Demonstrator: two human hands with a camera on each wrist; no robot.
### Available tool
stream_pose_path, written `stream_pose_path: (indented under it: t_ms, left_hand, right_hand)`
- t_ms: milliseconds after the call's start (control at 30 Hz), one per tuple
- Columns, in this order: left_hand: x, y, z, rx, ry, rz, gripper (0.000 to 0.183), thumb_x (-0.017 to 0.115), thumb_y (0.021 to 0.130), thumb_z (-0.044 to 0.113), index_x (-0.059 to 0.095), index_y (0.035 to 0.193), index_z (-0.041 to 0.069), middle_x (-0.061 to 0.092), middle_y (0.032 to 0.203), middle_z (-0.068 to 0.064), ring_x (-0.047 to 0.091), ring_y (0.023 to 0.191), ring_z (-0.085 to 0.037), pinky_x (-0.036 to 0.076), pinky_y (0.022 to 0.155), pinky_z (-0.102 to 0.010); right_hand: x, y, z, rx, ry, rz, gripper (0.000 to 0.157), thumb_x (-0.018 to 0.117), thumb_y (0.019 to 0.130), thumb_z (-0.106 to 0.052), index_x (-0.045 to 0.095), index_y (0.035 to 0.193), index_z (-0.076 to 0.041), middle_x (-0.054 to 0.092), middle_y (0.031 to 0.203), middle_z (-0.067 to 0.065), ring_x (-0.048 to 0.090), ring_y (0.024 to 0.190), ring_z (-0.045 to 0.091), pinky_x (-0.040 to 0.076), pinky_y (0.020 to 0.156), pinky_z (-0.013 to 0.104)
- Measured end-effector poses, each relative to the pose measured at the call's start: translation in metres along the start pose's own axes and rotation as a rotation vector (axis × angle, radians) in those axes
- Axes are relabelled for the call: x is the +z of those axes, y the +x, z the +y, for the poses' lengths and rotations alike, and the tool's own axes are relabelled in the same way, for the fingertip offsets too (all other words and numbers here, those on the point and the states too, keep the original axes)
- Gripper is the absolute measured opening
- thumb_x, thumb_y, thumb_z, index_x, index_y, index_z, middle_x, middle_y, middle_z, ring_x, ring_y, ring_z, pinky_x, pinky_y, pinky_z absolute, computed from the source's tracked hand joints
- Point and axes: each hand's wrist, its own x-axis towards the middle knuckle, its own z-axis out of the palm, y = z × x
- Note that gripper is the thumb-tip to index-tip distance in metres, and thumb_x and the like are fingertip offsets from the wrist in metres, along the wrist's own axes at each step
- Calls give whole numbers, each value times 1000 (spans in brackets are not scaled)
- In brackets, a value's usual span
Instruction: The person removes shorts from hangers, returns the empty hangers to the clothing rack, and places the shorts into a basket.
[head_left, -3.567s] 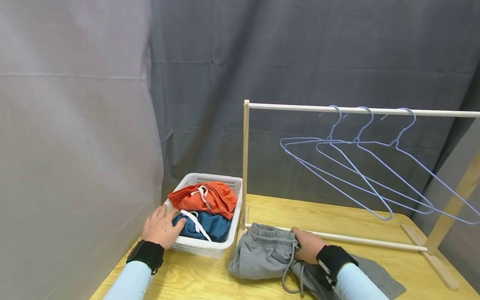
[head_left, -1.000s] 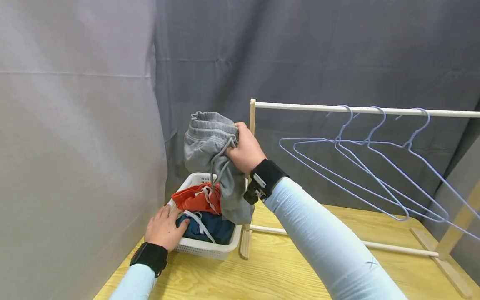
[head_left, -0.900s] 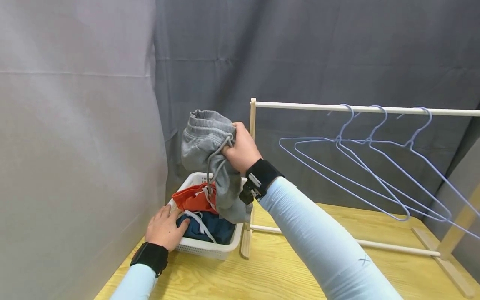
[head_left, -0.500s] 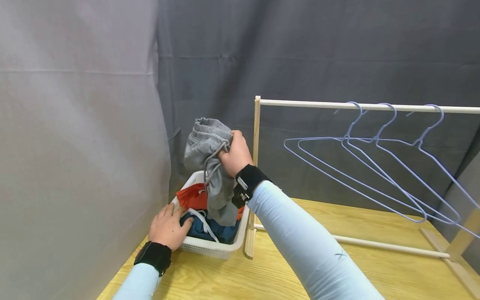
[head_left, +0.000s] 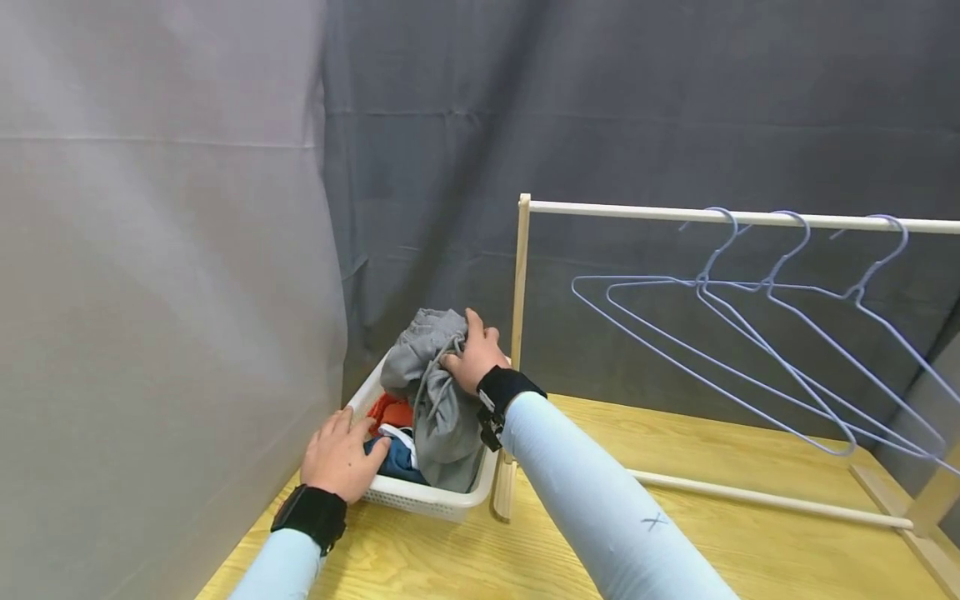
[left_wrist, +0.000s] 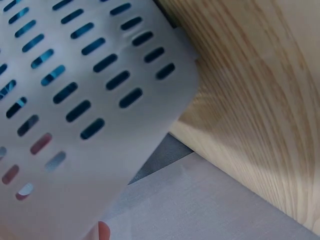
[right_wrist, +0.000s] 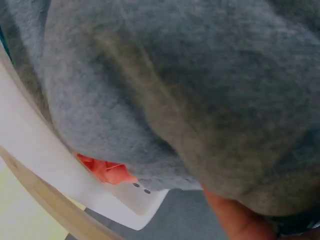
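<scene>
Grey drawstring pants [head_left: 442, 417] lie bunched in the white plastic basket [head_left: 420, 496], over its right part. My right hand [head_left: 476, 358] touches their upper right side, with the index finger straight and apart from the thumb. In the right wrist view the grey cloth [right_wrist: 150, 100] fills most of the picture, with a finger [right_wrist: 235, 217] below it. My left hand [head_left: 341, 454] holds the basket's near left corner, thumb over the inside. In the left wrist view a fingertip [left_wrist: 103, 231] shows past the slotted wall [left_wrist: 130, 145]. Orange cloth [head_left: 390, 412] and blue cloth [head_left: 397, 461] are partly hidden under the pants.
A wooden rack upright [head_left: 521, 275] stands close to the basket's right side. Three pale lilac hangers [head_left: 701, 279] hang from the white rail [head_left: 637, 212]. The rack's lower bar [head_left: 765, 498] runs along the wooden table [head_left: 540, 542]. A pale curtain [head_left: 187, 292] borders the left.
My right hand has carried the grey pants from the table to above the basket and lowered them in; its fingers have loosened. The left hand stays at the basket corner.
</scene>
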Motion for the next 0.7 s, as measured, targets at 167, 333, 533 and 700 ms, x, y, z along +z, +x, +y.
stream_pose_path:
  t_ms: [167, 333, 533, 700]
  left_hand:
    - [0, -1, 3, -10, 0, -3, 57, 57, 98, 49, 62, 137, 8, 42, 152, -26, 33, 142, -44, 24, 114, -64]
    - [-7, -2, 8, -13, 13, -19, 57, 57, 99, 49, 61, 139, 7, 41, 153, -26, 32, 144, -43, 24, 115, -62]
    - [-5, -4, 12, -15, 15, -31, 59, 57, 98, 49, 61, 138, 5, 41, 153, -26, 32, 143, -43, 23, 115, -62]
    - [-5, -3, 13, -13, 17, -32, 59, 57, 98, 49, 60, 138, 5, 40, 153, -27, 31, 144, -44, 23, 115, -62]
  right_hand:
    - [5, -6, 9, -56, -72, -57, 84, 66, 96, -45, 16, 163, -30, 15, 163, 23, 41, 136, 49, 42, 104, 59]
    - [13, -8, 16, -108, -196, -133, 82, 66, 95, -49, 24, 162, -29, 11, 166, 22, 30, 145, 47, 35, 110, 60]
    - [28, -11, 35, -79, -348, -305, 83, 67, 93, -52, 27, 162, -27, 21, 163, 23, 30, 145, 43, 34, 112, 57]
    - [31, -12, 45, -77, -336, -345, 85, 68, 92, -53, 27, 162, -28, 21, 163, 25, 31, 145, 45, 35, 111, 56]
